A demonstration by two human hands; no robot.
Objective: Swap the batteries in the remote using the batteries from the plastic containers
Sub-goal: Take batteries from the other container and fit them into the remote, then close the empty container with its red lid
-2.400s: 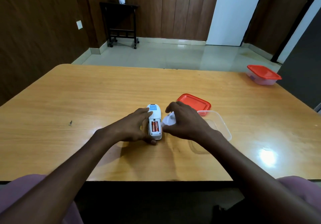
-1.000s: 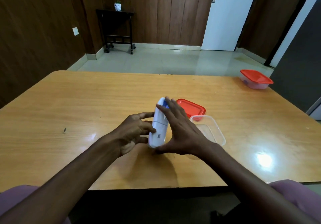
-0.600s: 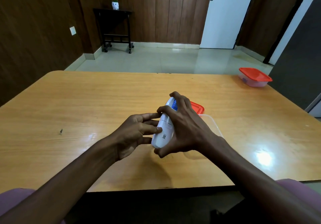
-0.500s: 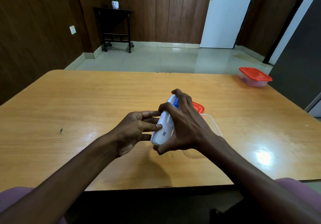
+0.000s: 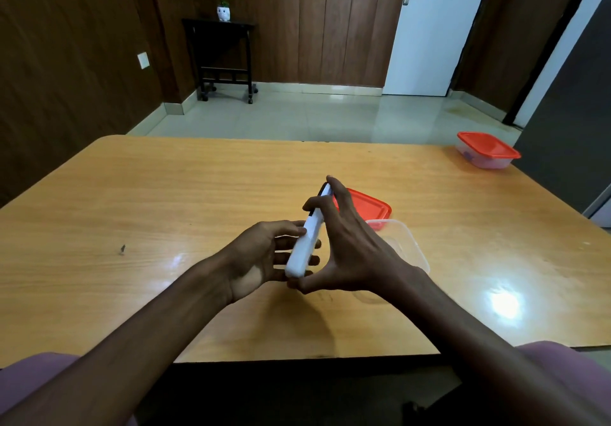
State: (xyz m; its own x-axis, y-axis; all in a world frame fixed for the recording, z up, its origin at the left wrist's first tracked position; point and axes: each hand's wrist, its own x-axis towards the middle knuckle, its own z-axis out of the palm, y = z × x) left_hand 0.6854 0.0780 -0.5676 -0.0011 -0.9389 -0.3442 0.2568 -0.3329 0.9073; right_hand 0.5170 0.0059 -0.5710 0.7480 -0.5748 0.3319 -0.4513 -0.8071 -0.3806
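Note:
The white remote [image 5: 305, 242] is held tilted on its edge above the table's middle, its back cover closed and turned left. My right hand [image 5: 350, 247] grips it from the right, thumb under its near end and fingers over its far end. My left hand [image 5: 264, 253] rests against its left side, palm up, fingers touching it. A clear open container [image 5: 410, 247] lies just right of my hands, partly hidden by my right hand. Its red lid [image 5: 367, 209] lies beyond it. No batteries are visible.
A second clear container with a red lid [image 5: 486, 149] stands at the table's far right corner. A small dark speck [image 5: 123, 249] lies on the wooden table [image 5: 165, 194] at the left. The table's near edge runs just below my forearms.
The remote lay flat with its battery bay open and orange batteries showing. It now has its cover on, has been lifted off the table and is turned onto its edge between both hands.

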